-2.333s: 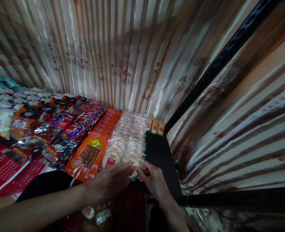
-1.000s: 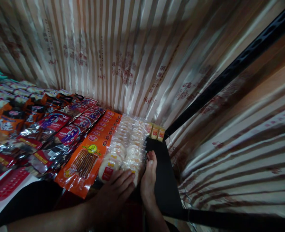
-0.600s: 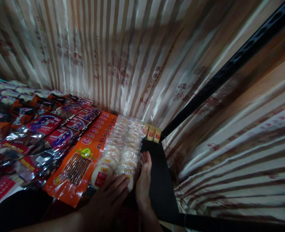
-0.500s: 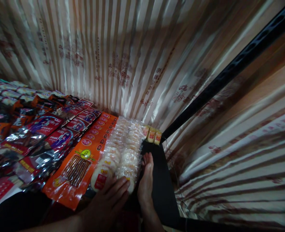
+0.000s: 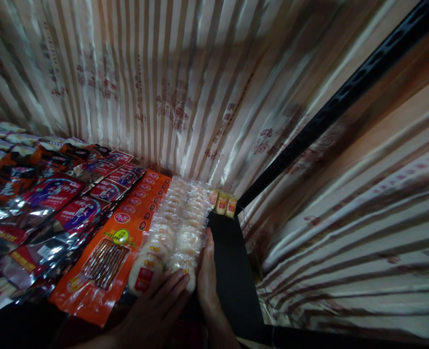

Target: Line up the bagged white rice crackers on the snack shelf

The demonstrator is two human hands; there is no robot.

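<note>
Two rows of round white crackers in clear packets (image 5: 190,237) lie on a black shelf (image 5: 232,271), overlapping from front to back. My left hand (image 5: 163,300) rests with outstretched fingers over the front packets, touching the nearest ones. Along the right side of the rows, my right hand (image 5: 207,276) stands on edge, its fingers straight and its palm towards the packets. Directly left of the crackers lies a long orange packet (image 5: 129,228) with a window showing brown sticks.
Dark red snack packets (image 5: 72,208) and orange-black packets (image 5: 47,165) fill the left. Small yellow packets (image 5: 226,203) stand at the back corner. A black slotted post (image 5: 330,111) slants up on the right, in front of a striped, printed curtain (image 5: 185,72).
My right hand has drawn in leftwards against the side of the cracker packets. My left hand stays on the front ones. The whole view has shifted slightly.
</note>
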